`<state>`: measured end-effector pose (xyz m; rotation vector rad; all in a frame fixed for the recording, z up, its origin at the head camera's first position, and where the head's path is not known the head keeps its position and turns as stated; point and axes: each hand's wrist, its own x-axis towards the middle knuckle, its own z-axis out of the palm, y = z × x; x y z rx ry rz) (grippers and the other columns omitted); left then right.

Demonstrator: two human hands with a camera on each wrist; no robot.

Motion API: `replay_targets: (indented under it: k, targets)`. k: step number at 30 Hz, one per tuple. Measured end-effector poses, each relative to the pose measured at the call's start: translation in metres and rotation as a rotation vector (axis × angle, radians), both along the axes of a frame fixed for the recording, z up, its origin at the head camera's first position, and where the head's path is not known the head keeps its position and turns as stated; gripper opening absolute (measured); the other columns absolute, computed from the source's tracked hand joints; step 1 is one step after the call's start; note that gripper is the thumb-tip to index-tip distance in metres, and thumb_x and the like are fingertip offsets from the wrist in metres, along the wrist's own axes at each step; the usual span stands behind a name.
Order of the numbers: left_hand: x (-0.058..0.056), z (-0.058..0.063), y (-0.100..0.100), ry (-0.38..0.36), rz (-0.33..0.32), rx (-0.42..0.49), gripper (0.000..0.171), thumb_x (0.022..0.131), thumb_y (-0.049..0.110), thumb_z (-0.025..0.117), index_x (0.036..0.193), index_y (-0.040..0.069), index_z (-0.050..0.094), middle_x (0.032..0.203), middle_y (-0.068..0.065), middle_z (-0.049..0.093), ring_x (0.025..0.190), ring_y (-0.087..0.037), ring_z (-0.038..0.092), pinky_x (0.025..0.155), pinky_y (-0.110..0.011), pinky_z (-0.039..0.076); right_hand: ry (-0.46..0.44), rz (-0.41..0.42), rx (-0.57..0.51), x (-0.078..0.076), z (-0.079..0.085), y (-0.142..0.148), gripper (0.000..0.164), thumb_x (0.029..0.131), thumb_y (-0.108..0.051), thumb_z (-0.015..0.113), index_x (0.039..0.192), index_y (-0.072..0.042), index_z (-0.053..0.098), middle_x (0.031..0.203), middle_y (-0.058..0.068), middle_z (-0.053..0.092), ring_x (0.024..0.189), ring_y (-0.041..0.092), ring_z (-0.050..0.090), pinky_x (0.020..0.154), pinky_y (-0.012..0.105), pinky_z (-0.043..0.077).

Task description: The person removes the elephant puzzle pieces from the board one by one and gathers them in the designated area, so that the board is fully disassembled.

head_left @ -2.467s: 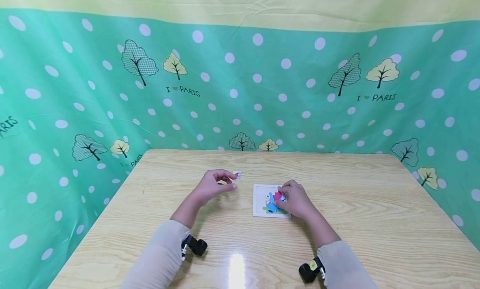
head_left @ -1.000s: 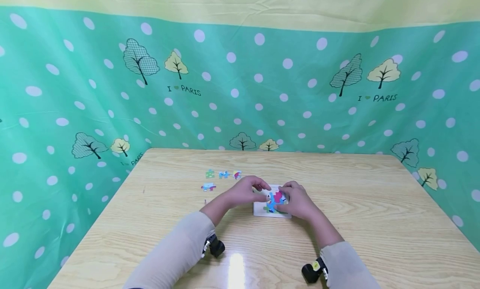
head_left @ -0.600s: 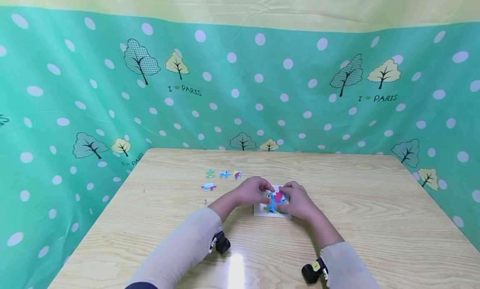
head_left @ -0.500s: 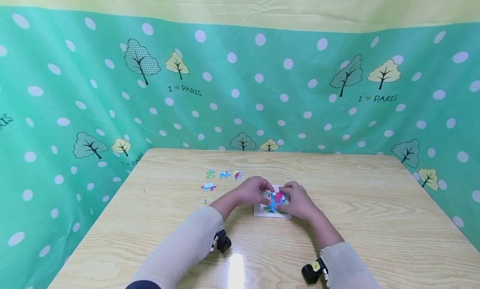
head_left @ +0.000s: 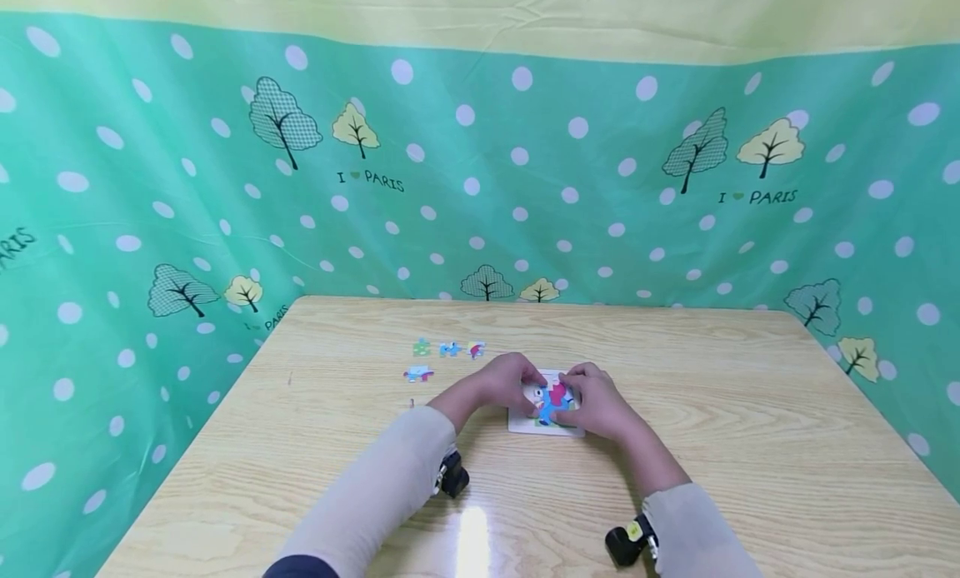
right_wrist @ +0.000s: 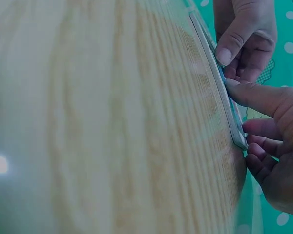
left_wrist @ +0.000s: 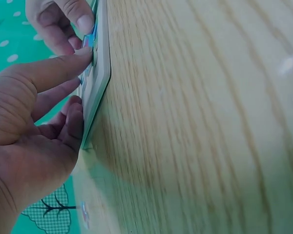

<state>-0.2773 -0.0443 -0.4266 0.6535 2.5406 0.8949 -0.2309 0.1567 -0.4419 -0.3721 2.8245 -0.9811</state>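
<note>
A jigsaw puzzle tray (head_left: 519, 426) with a white rim lies flat on the table between both hands. Blue, red and green pieces (head_left: 557, 393) fill part of it. My left hand (head_left: 501, 382) comes over the tray's left side, thumb and fingers bent around a puzzle piece at its surface; the piece is mostly covered. On the right, my right hand (head_left: 600, 405) grips the tray, its thumb on the pieces and its fingers by the far edge. Both thumbs touch the puzzle in the left wrist view, where the tray (left_wrist: 100, 73) appears edge-on.
Loose puzzle pieces lie left of the tray: a green one (head_left: 422, 347), a blue one (head_left: 449, 350), a yellow-and-red one (head_left: 476, 350) and a blue-and-pink one (head_left: 418, 374). The wooden table (head_left: 750, 411) meets a green dotted curtain (head_left: 420, 253) behind.
My left hand has moved right, from beside the loose pieces to the tray, and its thumb and fingers have settled lower over the tray's left side. My right hand stays put.
</note>
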Motion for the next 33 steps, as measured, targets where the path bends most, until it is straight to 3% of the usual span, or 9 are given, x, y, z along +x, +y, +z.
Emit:
replay_targets:
  k: [7, 16, 22, 28, 33]
  targets:
    - [0.0003, -0.0013, 0.0007, -0.008, 0.000, 0.001, 0.036, 0.079, 0.007, 0.090, 0.113, 0.012, 0.080, 0.113, 0.002, 0.074, 0.104, -0.014, 0.062, 0.098, -0.033, 0.051, 0.004, 0.026, -0.012, -0.0008, -0.0011, 0.0037, 0.068, 0.084, -0.018, 0.088, 0.140, 0.008, 0.059, 0.138, 0.020, 0.049, 0.127, 0.038, 0.045, 0.110, 0.053, 0.043]
    - [0.0010, -0.0035, 0.0020, -0.002, -0.005, -0.002, 0.049, 0.079, 0.007, 0.090, 0.125, 0.003, 0.073, 0.124, -0.006, 0.072, 0.119, -0.020, 0.063, 0.106, -0.033, 0.048, -0.007, 0.016, -0.019, -0.0003, -0.0023, 0.0028, 0.068, 0.085, -0.018, 0.088, 0.141, 0.007, 0.058, 0.140, 0.020, 0.049, 0.128, 0.038, 0.045, 0.110, 0.053, 0.043]
    - [0.0010, -0.0040, 0.0023, -0.004, 0.002, -0.001, 0.048, 0.079, 0.007, 0.090, 0.123, 0.005, 0.074, 0.116, -0.002, 0.072, 0.109, -0.015, 0.063, 0.102, -0.030, 0.049, -0.015, 0.015, -0.030, 0.0005, -0.0022, 0.0020, 0.068, 0.085, -0.017, 0.088, 0.141, 0.008, 0.057, 0.140, 0.020, 0.048, 0.128, 0.038, 0.045, 0.111, 0.053, 0.042]
    - [0.0028, -0.0020, 0.0027, -0.020, 0.013, 0.039, 0.038, 0.077, 0.002, 0.090, 0.111, 0.010, 0.075, 0.099, 0.003, 0.065, 0.093, -0.013, 0.057, 0.089, -0.026, 0.050, -0.013, 0.032, -0.040, 0.0008, -0.0013, 0.0021, 0.069, 0.086, -0.018, 0.087, 0.141, 0.010, 0.057, 0.140, 0.022, 0.047, 0.128, 0.040, 0.044, 0.111, 0.055, 0.042]
    - [0.0021, 0.0000, 0.0041, -0.036, 0.030, 0.078, 0.041, 0.076, -0.003, 0.089, 0.112, 0.006, 0.073, 0.094, 0.003, 0.064, 0.089, -0.011, 0.058, 0.083, -0.023, 0.052, -0.015, 0.038, -0.046, 0.0008, 0.0011, 0.0024, 0.069, 0.086, -0.018, 0.087, 0.142, 0.010, 0.056, 0.141, 0.023, 0.047, 0.128, 0.040, 0.044, 0.111, 0.055, 0.041]
